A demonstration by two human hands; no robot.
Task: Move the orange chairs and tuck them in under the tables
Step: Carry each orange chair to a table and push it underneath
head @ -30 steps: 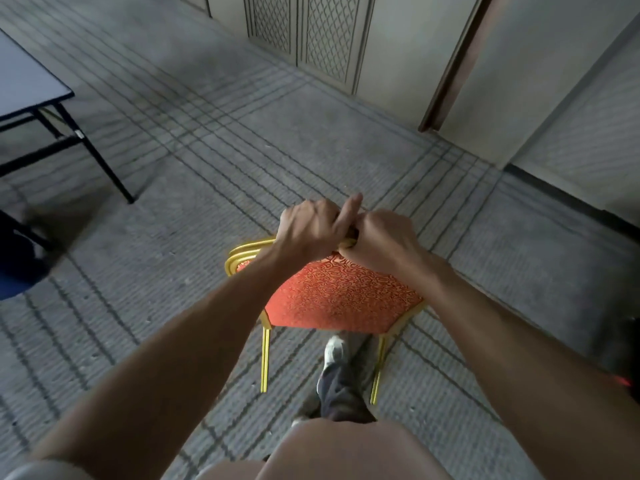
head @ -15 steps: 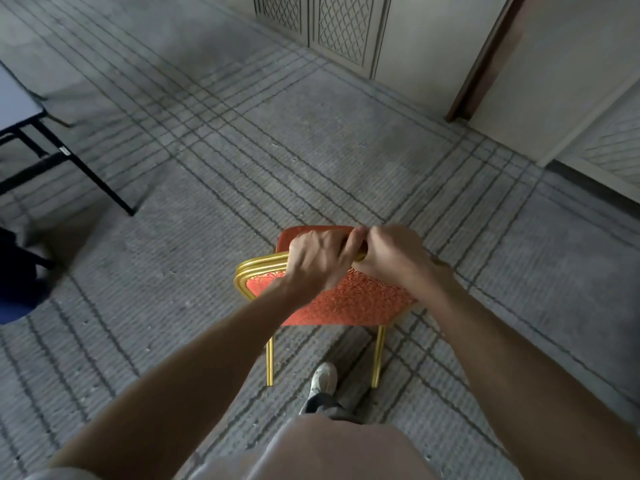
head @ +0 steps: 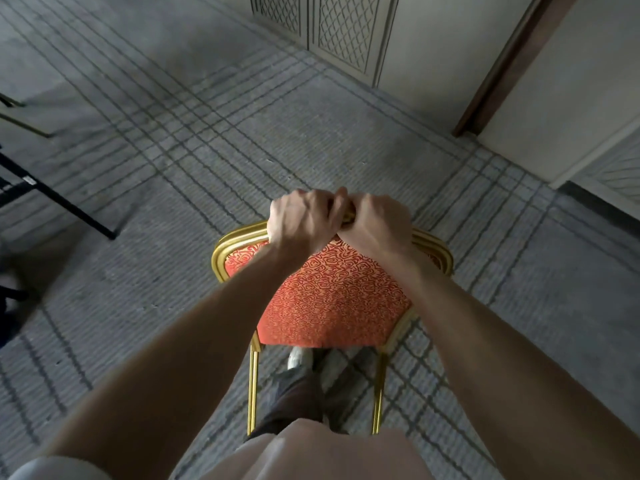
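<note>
An orange patterned chair [head: 332,296] with a gold metal frame is right in front of me, seen from behind and above. My left hand [head: 301,220] and my right hand [head: 375,223] sit side by side, both closed over the top rail of its backrest. The chair's two rear gold legs run down past my knee. Its seat and front legs are hidden behind the backrest. A black table leg [head: 59,206] shows at the left edge; the tabletop is out of frame.
Grey striped carpet [head: 242,140] stretches ahead and to the left. Cream panelled walls [head: 346,32] and a dark door frame [head: 509,64] close off the far right side. My foot [head: 299,358] is on the floor between the chair's rear legs.
The chair and I have moved forward over the carpet; the table at the left has slid almost out of view. Both hands have kept their grip on the backrest.
</note>
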